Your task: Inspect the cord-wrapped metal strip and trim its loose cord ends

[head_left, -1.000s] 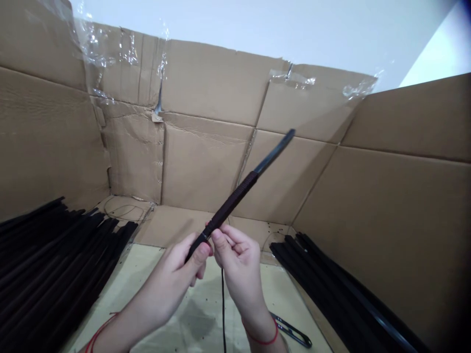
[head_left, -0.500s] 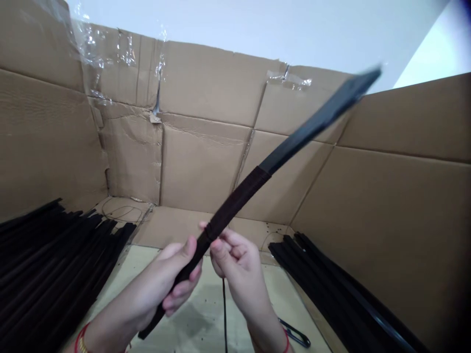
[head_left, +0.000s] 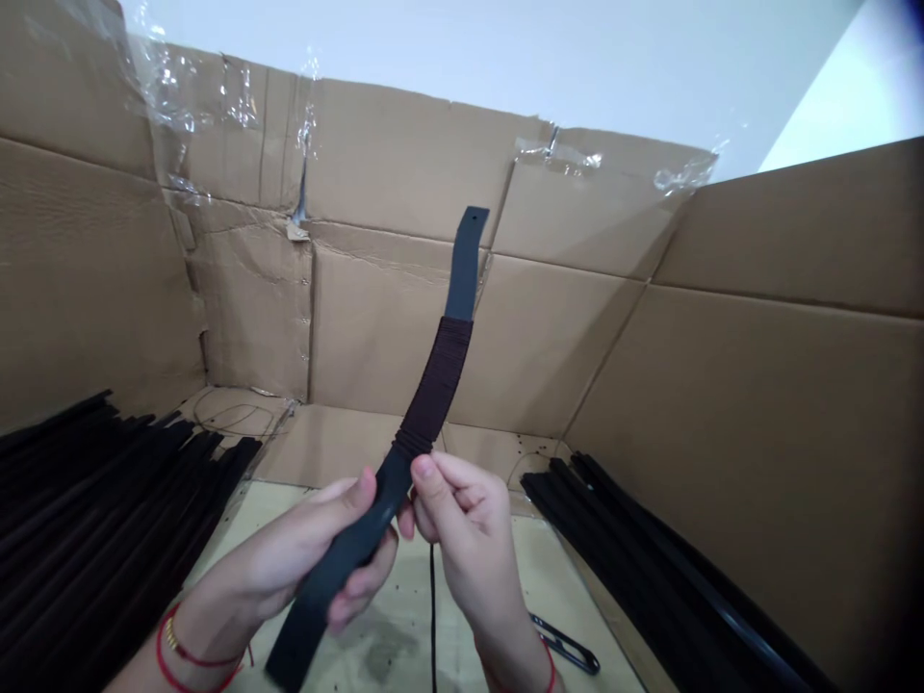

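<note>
While gripped low down in closed left hand [head_left: 303, 549], black flat strip w/ thread-wrapped middle [head_left: 435, 390]: long axis approx. upright, tip twd far tabletop [head_left: 549, 587] edge; right hand [head_left: 466, 529], pinched nearly shut on strip, nearer wrap.

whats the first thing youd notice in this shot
The eye goes first to the flat black strip, its middle tightly wound with dark thread, held up at centre by the left hand and the right hand. Next come the pile of black strips at lower left and another pile at lower right, before a taped cardboard wall.
</note>
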The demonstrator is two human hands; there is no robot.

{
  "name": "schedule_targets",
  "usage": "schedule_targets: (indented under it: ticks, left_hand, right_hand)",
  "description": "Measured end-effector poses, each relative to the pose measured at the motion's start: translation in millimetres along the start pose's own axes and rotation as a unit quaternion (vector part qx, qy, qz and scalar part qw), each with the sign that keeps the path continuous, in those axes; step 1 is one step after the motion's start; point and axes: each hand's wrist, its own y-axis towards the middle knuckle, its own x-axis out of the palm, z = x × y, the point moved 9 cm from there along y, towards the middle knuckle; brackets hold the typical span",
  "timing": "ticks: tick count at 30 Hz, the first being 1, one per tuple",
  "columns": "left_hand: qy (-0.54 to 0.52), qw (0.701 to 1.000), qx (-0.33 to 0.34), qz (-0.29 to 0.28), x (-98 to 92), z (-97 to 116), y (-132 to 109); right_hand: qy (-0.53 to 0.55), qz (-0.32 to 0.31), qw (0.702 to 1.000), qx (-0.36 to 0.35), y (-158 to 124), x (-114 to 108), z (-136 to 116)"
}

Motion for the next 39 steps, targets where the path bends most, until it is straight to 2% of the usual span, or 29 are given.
schedule_targets:
  ticks: [2,3,4,7,8,9,10,11,12,13,14,15,17,18,19,21,23,24,26,27,28,30,31,32,33,34,36,37,39]
  left_hand:
    - [0.096,0.982,0.077,0.140,-21.4,16.8,-2.6]
    - [0.112,0.975,0.094,0.168,-24.4,20.6,-3.9]
    - [0.094,0.979,0.084,0.158,-22.3,18.0,-2.6]
    - [-0.022,1.000,0.001,-0.002,7.0,-0.6,2.9]
    - [-0.015,1.000,0.006,-0.008,9.3,-0.2,2.7]
    - [0.027,0.999,0.034,0.029,4.8,4.4,2.2]
    - [0.092,0.988,0.076,0.093,-3.3,12.8,0.0]
    - [0.150,0.969,0.115,0.162,-11.1,21.4,-4.3]
    - [0.177,0.953,0.134,0.207,-15.2,26.0,-7.7]
    - [0.168,0.954,0.132,0.212,-15.3,24.9,-7.4]
    - [0.125,0.969,0.115,0.179,-11.5,19.4,-3.5]
    - [0.067,0.986,0.091,0.123,-4.3,12.6,1.4]
    - [-0.018,0.998,0.050,0.023,8.6,3.8,7.3]
    - [-0.021,0.999,0.048,0.012,8.7,3.5,8.3]
    - [-0.002,0.998,0.057,0.034,3.6,5.6,8.5]
    - [0.055,0.984,0.095,0.138,-15.1,14.0,4.0]
    - [0.065,0.972,0.100,0.202,-25.6,15.8,-1.9]
    - [0.043,0.979,0.077,0.186,-23.1,10.7,-1.0]
    - [-0.021,0.996,0.007,0.088,-4.9,-3.8,4.0]
    - [-0.034,0.998,-0.008,0.049,3.8,-6.9,5.0]
    - [-0.026,0.999,0.001,0.042,6.7,-5.4,5.4]
    - [0.032,0.989,0.066,0.125,-3.8,6.8,2.5]
    - [0.053,0.979,0.096,0.174,-10.5,13.0,-1.1]
    - [0.052,0.974,0.101,0.196,-13.9,14.2,-3.2]
    - [0.027,0.980,0.080,0.180,-12.7,9.7,-1.9]
    - [-0.014,0.991,0.040,0.124,-5.8,1.7,1.5]
    - [-0.104,0.993,-0.036,-0.033,16.5,-12.0,4.1]
    - [-0.135,0.986,-0.043,-0.086,22.9,-13.0,3.4]
    - [-0.173,0.977,-0.023,-0.119,23.0,-11.2,4.0]
  right_hand:
    - [-0.019,0.009,1.000,0.000,1.7,-2.0,2.4]
    - [-0.012,-0.002,1.000,0.013,2.8,-0.6,6.2]
    - [0.005,-0.020,0.999,0.031,3.6,2.0,10.6]
    - [0.063,-0.040,0.995,0.060,5.4,5.9,18.4]
    - [0.063,-0.021,0.996,0.055,6.1,3.2,18.1]
    - [0.053,0.005,0.998,0.044,6.6,-0.5,16.3]
    - [0.038,0.029,0.998,0.034,6.4,-3.7,14.0]
    - [0.025,0.042,0.998,0.028,5.8,-5.0,12.2]
    - [0.018,0.042,0.999,0.027,4.9,-4.1,10.8]
    - [0.020,0.030,0.999,0.029,3.9,-1.4,9.9]
    - [0.028,0.012,0.999,0.032,2.5,2.2,9.2]
    - [0.035,-0.005,0.999,0.035,0.9,5.6,8.8]
    - [0.029,-0.006,0.999,0.022,-1.5,6.0,5.4]
    - [0.016,0.011,1.000,0.009,-2.1,3.2,3.1]
    - [0.000,0.028,1.000,-0.002,-2.1,0.5,1.5]
    - [-0.009,0.037,0.999,-0.007,-0.5,-1.2,1.8]
    - [0.022,0.001,0.999,0.026,2.4,4.1,8.7]
    - [0.045,-0.021,0.998,0.044,3.2,7.5,11.9]
    - [0.073,-0.037,0.995,0.061,3.2,10.4,14.4]
    - [0.072,-0.024,0.995,0.059,2.8,8.9,13.7]
    - [0.062,-0.003,0.997,0.052,2.1,6.3,12.3]
    - [0.041,0.032,0.998,0.046,-0.3,3.0,10.5]
    - [0.038,0.032,0.998,0.050,-1.4,4.3,10.5]
    - [0.039,0.016,0.998,0.054,-2.2,8.1,10.2]
    - [0.042,-0.008,0.998,0.053,-3.1,12.6,8.8]
    - [0.040,-0.026,0.998,0.045,-3.9,15.6,6.1]
    - [0.021,-0.023,0.999,0.015,-5.5,14.1,-1.8]
    - [0.010,-0.011,1.000,0.006,-6.5,11.6,-4.6]
    - [-0.008,0.021,1.000,0.008,-8.6,6.7,-6.0]
